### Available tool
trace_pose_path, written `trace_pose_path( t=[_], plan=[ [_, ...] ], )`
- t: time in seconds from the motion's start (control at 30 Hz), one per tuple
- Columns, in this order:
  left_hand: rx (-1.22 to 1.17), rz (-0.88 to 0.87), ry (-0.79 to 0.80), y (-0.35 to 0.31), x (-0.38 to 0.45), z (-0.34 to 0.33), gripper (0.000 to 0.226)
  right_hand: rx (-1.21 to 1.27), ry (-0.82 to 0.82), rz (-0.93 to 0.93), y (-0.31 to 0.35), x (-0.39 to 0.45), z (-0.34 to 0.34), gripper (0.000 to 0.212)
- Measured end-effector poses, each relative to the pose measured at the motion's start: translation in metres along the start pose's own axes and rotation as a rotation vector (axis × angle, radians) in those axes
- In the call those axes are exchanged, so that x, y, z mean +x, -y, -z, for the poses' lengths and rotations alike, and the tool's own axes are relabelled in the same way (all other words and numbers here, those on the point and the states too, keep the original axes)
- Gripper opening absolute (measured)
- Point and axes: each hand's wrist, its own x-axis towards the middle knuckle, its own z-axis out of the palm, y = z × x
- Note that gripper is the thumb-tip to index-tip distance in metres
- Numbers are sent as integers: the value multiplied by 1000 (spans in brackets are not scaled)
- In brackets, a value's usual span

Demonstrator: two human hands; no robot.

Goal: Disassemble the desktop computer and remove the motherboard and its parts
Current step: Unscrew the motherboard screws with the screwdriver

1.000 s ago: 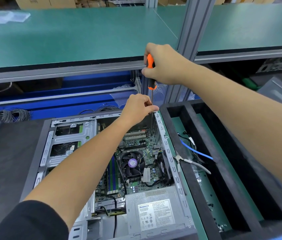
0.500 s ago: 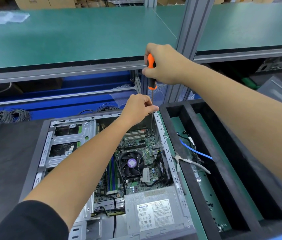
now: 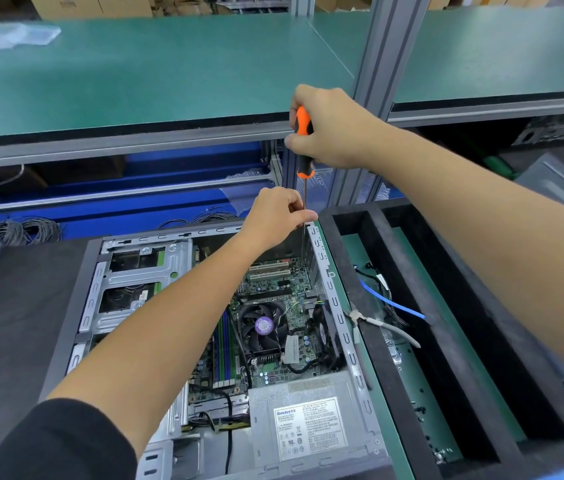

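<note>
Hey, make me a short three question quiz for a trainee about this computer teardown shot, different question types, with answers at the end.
1. True or false: the right hand grips the orange and black screwdriver by its handle.
2. Multiple choice: the left hand pinches A) the CPU fan, B) the screwdriver's shaft, C) the blue cable.
3. Fill in: the labelled power supply sits at the ____ end of the computer case, nearest the camera.

Key: 1 true. 2 B. 3 near. The CPU fan and the blue cable lie untouched, the cable in the black foam tray to the right.
</note>
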Motion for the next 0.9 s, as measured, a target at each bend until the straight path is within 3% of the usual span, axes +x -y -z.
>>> trace_pose_path(
  t=[0.37, 0.73, 0.9],
  plan=[
    [-40, -9, -5, 0, -2, 6, 30, 8, -32, 25, 1, 0, 8, 17],
    [115, 61, 302, 28, -37, 22, 22, 99, -171, -1, 16, -10, 34, 17],
    [250, 132, 390, 34, -57, 27, 40, 176, -199, -56, 20, -20, 40, 15]
  ],
)
